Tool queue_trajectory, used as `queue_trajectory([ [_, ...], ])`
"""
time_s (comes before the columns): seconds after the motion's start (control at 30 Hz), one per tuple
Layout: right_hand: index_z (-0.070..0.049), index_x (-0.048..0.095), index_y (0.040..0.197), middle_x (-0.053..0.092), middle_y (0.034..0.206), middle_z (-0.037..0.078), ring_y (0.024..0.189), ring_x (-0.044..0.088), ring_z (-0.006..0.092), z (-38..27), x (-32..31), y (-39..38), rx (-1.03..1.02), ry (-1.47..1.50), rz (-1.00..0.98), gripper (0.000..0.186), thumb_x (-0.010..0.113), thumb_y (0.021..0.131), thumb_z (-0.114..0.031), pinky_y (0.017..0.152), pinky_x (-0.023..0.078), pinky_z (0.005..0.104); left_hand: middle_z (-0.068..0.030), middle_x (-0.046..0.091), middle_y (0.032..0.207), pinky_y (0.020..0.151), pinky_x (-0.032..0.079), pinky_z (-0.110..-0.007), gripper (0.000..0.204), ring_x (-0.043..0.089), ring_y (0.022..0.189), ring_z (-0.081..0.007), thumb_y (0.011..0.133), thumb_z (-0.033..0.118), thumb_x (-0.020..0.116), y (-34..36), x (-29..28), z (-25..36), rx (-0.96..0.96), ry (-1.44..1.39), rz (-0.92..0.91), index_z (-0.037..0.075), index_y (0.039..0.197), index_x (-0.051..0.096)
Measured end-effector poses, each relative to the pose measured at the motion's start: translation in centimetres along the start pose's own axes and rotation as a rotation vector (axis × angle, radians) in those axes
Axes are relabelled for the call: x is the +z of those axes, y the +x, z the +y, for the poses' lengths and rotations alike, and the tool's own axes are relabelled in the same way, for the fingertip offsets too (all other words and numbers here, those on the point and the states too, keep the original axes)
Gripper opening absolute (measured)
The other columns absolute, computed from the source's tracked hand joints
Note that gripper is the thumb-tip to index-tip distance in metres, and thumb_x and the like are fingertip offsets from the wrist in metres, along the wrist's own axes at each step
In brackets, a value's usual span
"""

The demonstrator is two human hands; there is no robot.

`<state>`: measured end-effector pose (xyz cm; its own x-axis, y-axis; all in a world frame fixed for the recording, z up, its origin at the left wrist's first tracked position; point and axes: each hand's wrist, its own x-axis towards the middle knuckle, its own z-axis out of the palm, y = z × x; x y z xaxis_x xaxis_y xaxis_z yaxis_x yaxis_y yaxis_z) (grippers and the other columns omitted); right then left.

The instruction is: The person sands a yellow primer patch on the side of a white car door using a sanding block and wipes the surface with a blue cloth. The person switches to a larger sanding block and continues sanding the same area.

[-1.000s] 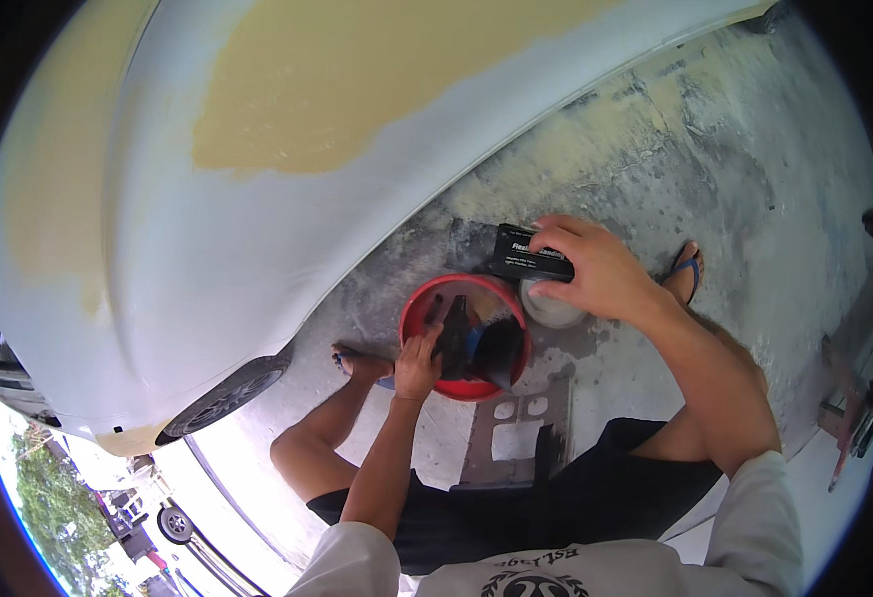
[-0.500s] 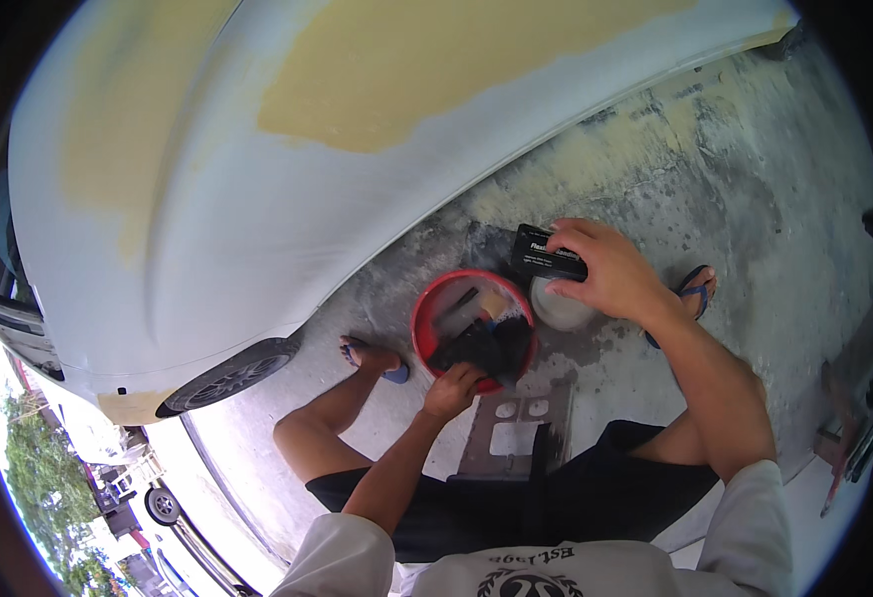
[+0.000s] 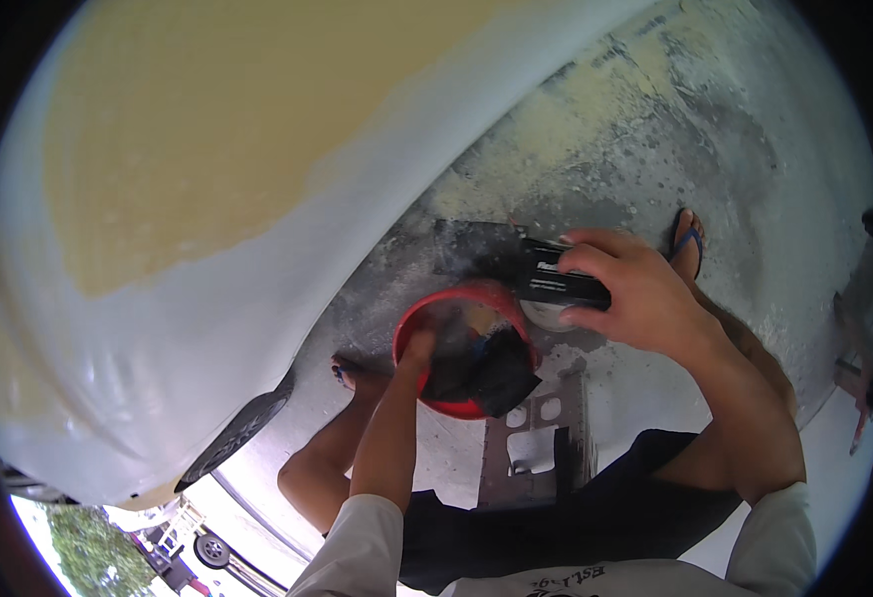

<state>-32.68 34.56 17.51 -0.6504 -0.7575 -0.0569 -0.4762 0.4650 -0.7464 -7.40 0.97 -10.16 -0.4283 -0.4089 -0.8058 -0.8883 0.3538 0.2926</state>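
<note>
Black block is up at the right of the red bucket. From the left: the left hand is down inside that bucket, near a black sheet; through the blur I can't tell whether its fingers hold anything. Farther right, the block lies left of the right hand, the nearer one, its fingers and thumb gripping it. Its long axis runs crosswise, dipping slightly rightward; the free end points toward the car panel.

Left hand down, right hand curled
</note>
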Motion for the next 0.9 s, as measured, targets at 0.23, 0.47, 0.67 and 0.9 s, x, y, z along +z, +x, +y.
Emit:
queue_trajectory([
  [0.23,-0.010,0.067,0.111,0.064,0.131,0.014,0.115,0.064,0.0381,1.1,-2.0,0.1,0.118,0.109,0.038,0.052,0.092,0.067,-0.020,0.097,0.052,0.0468,-0.0284,0.066,0.128,0.103,0.049,-0.049,0.048,0.062,0.123,-0.0444,0.101,0.033,0.055,6.6,6.5,0.2,-0.089,0.570,-0.235,-0.001,0.135,0.060],
  [0.47,-0.012,0.068,0.112,0.064,0.131,0.011,0.110,0.066,0.0365,1.0,-2.8,-0.3,0.149,0.091,0.040,0.051,0.092,0.068,-0.023,0.096,0.051,0.0455,-0.0280,0.067,0.126,0.102,0.050,-0.050,0.051,0.063,0.122,-0.0443,0.099,0.035,0.058,5.7,8.8,1.6,-0.114,0.701,-0.186,0.000,0.136,0.060],
  [0.67,-0.012,0.067,0.111,0.065,0.130,0.012,0.110,0.066,0.0361,0.6,-2.8,-0.1,0.129,0.087,0.034,0.050,0.091,0.068,-0.023,0.095,0.052,0.0456,-0.0277,0.068,0.124,0.102,0.050,-0.050,0.053,0.063,0.121,-0.0443,0.098,0.037,0.060,5.6,8.9,0.6,-0.125,0.712,-0.160,0.002,0.137,0.060],
  [0.9,-0.008,0.066,0.111,0.064,0.131,0.015,0.111,0.064,0.0405,-0.1,-2.6,0.1,-0.009,0.083,0.068,0.050,0.090,0.070,-0.020,0.094,0.053,0.0472,-0.0273,0.069,0.122,0.102,0.050,-0.051,0.056,0.064,0.120,-0.0443,0.096,0.039,0.063,1.1,3.8,1.6,-0.091,0.633,-0.057,0.003,0.138,0.060],
])
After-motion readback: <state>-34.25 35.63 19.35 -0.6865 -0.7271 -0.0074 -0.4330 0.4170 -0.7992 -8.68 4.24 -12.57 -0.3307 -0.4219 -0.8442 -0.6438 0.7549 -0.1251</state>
